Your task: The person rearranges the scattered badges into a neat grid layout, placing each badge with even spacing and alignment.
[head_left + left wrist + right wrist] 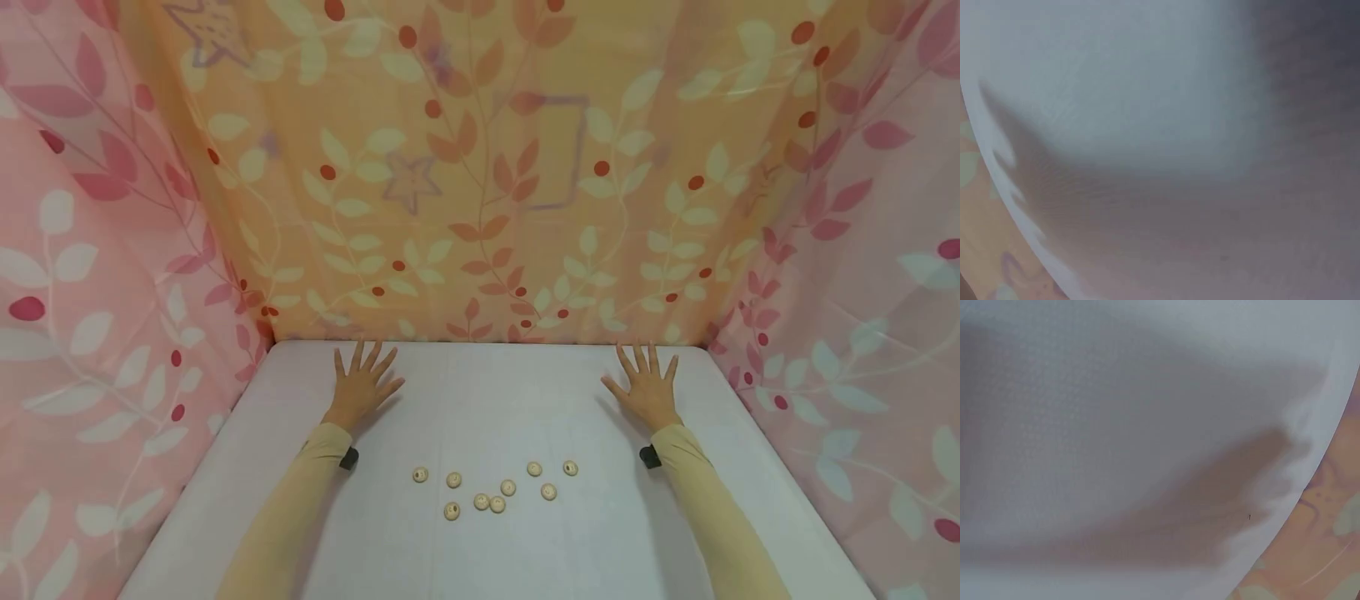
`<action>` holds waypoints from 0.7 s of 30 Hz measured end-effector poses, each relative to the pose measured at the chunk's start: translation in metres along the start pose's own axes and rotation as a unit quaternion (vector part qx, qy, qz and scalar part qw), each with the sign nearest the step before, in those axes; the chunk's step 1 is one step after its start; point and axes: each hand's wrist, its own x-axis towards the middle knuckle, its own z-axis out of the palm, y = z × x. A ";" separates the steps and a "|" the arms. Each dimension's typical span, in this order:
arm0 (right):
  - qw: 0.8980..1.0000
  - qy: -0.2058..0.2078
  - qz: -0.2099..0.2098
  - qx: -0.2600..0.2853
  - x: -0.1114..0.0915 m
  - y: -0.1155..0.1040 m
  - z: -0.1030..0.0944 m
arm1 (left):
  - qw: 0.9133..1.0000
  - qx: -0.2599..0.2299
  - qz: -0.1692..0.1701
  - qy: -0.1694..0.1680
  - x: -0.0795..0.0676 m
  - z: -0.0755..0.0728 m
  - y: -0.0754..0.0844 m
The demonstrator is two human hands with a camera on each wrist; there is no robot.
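My left hand (358,392) is spread with straight fingers toward the far left of the white table (480,408), holding nothing. On the far right, my right hand (647,393) mirrors it, fingers fanned out and nothing in them. Several small round beige discs with dark marks, among them one disc (421,474) at the left and another disc (571,468) at the right, lie between the forearms, nearer the body than the hands. Two discs (482,502) in the middle touch or nearly touch. Both wrist views show white cloth with hand shadows, not the hands themselves.
A floral orange curtain (480,208) hangs along the table's far edge. Pink leaf-patterned curtains stand at the left (97,333) and right (862,333). Each wrist carries a small black device, one on the left (349,458) and one on the right (650,456).
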 end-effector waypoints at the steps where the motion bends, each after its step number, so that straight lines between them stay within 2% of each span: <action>1: 1.000 -0.005 -0.001 -0.003 0.000 0.000 0.000 | 1.000 0.000 0.003 -0.001 0.000 0.000 0.000; 6: 1.000 -0.024 -0.015 0.002 0.000 -0.002 -0.001 | 1.000 0.002 0.015 0.003 -0.004 -0.001 -0.001; 10: 0.999 -0.020 -0.028 0.012 -0.003 -0.002 -0.001 | 1.000 0.000 0.028 0.015 -0.006 -0.002 0.000; 18: 0.999 -0.016 -0.043 0.024 -0.010 -0.004 0.001 | 0.992 -0.025 0.081 0.089 -0.013 -0.001 -0.001; 21: 0.998 -0.015 -0.047 0.038 -0.012 -0.007 -0.001 | 0.994 -0.016 0.078 0.075 -0.015 -0.003 0.000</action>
